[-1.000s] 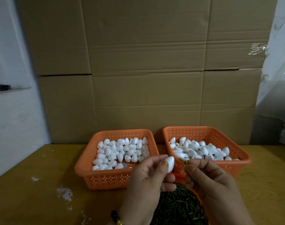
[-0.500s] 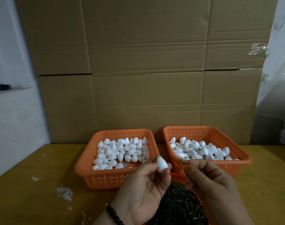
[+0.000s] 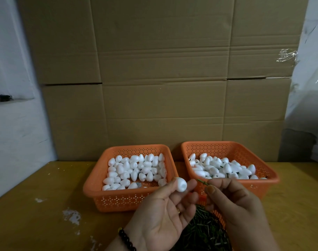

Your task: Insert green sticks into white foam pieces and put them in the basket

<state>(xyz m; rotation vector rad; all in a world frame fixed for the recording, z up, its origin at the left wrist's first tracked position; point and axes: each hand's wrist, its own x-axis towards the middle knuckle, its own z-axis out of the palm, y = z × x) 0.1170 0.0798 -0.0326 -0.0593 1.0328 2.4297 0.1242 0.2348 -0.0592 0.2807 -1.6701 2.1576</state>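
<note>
My left hand (image 3: 161, 216) is turned palm up and pinches a white foam piece (image 3: 181, 184) between thumb and fingertips. My right hand (image 3: 234, 205) pinches a short green stick (image 3: 202, 182), whose tip points left at the foam piece a small gap away. Under both hands lies a heap of green sticks (image 3: 205, 232). Behind the hands stand two orange baskets: the left basket (image 3: 94, 187) holds plain foam pieces, the right basket (image 3: 270, 175) holds foam pieces with green sticks showing among them.
The baskets sit on a yellow wooden table (image 3: 37, 223) with white paint marks. A wall of cardboard boxes (image 3: 163, 78) stands right behind the baskets. A white wall with a ledge is at the left, plastic sheeting at the right.
My left hand has rolled palm up and turned the foam piece so its blunt end faces the stick. The right hand has stayed almost still with the stick.
</note>
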